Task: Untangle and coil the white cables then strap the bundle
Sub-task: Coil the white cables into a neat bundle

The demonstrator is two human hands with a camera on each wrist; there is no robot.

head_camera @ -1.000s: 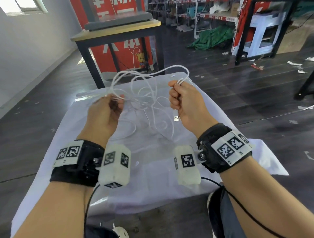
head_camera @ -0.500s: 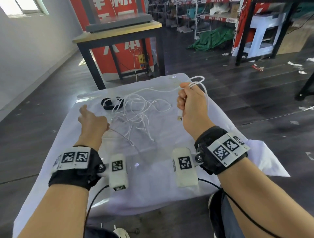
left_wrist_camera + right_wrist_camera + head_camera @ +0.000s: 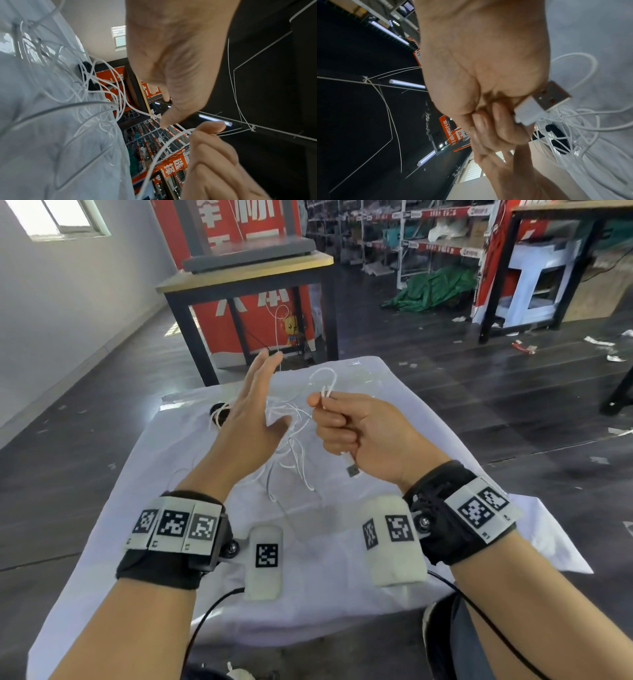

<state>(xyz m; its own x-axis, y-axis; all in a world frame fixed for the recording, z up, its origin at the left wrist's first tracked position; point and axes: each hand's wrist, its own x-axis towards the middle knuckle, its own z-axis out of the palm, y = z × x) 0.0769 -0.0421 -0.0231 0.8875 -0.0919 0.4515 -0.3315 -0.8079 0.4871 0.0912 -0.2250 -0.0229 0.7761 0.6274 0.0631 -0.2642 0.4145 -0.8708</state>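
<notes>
Several thin white cables lie tangled on the white cloth of the table. My right hand grips one cable in a fist. A short loop stands above the fist and the USB plug hangs below it; the right wrist view shows that plug sticking out of the curled fingers. My left hand is raised beside the right one, fingers straight, holding nothing. A black strap lies at the far left of the tangle, partly hidden by the left hand.
A wooden-topped table on black legs stands just behind the cloth, with a red banner behind it. Dark floor surrounds the cloth-covered table on all sides. Shelving and a green heap are far back right.
A second ago my left hand held cable; it let go, dropped to the cloth, and now is lifted open next to the right hand. The right hand kept its grip and came inward.
</notes>
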